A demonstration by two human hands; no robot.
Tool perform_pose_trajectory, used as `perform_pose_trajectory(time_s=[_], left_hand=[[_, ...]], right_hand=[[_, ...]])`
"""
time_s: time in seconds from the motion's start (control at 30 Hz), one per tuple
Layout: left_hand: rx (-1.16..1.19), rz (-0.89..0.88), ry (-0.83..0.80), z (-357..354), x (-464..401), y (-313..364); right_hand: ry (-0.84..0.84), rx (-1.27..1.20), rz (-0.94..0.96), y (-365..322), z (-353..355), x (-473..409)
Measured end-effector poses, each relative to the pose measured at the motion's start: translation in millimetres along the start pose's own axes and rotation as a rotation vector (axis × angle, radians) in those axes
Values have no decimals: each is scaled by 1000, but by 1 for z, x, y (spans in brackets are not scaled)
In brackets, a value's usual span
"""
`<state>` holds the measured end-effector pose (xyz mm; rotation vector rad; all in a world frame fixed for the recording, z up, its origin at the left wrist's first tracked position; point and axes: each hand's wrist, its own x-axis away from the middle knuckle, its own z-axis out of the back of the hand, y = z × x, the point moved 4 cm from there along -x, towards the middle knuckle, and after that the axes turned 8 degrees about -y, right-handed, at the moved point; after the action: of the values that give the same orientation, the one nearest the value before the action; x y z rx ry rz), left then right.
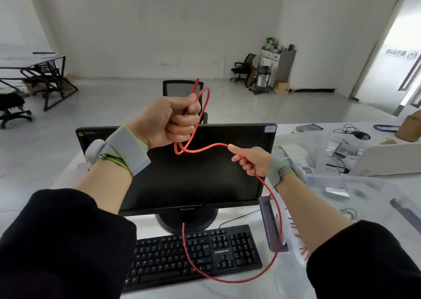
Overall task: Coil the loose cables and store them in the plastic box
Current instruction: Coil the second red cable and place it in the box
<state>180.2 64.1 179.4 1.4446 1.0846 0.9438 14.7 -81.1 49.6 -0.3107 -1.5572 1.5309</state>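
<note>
A long red cable runs between both raised hands in front of the monitor. My left hand grips a couple of small loops of it, with one end sticking up above the fist. From there the cable crosses to my right hand, whose fingers pinch it. Below my right hand it hangs in a wide arc over the keyboard, and its free end rises near the monitor stand. A clear plastic box sits under my right forearm, with red cable pieces showing inside.
A black monitor stands at the desk's middle behind the keyboard. Clear plastic bags and lids lie on the right, with a white laptop lid and a cardboard box further back. An office chair stands behind the desk.
</note>
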Motion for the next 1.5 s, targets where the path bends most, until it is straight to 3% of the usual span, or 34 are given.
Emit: perform_pose_trajectory(time_s=[0.17, 0.47, 0.77, 0.9, 0.97, 1.1, 1.2, 1.3, 1.37, 1.43, 1.5], left_hand=[[-229, 97, 73, 3, -7, 5], [-443, 258, 52, -11, -28, -10], [-547, 35, 381, 2, -41, 1], [-669, 4, 412, 2, -40, -1], [-714, -79, 546, 14, -38, 3], [-439, -286, 812, 35, -23, 16], [-317, -412, 795, 31, -19, 27], [-250, -480, 701, 29, -21, 31], [-247, -509, 726, 36, -19, 37], [-230, -540, 851, 52, -13, 42], [-140, -576, 994, 73, -3, 48]], right_hand=[[-32, 31, 40, -37, 21, 11], [147, 94, 291, -103, 35, 46], [-79, -491, 461, -145, 20, 73], [-149, -642, 402, -141, 9, 66], [-171, -697, 327, -129, 9, 57], [-188, -823, 195, -104, 12, 43], [-193, -876, 153, -97, 6, 38], [-199, -1153, 181, -100, 4, 38], [-244, -1327, 255, -106, 6, 42], [-342, -1425, 306, -112, 9, 47], [-447, -1308, 311, -116, 9, 55]])
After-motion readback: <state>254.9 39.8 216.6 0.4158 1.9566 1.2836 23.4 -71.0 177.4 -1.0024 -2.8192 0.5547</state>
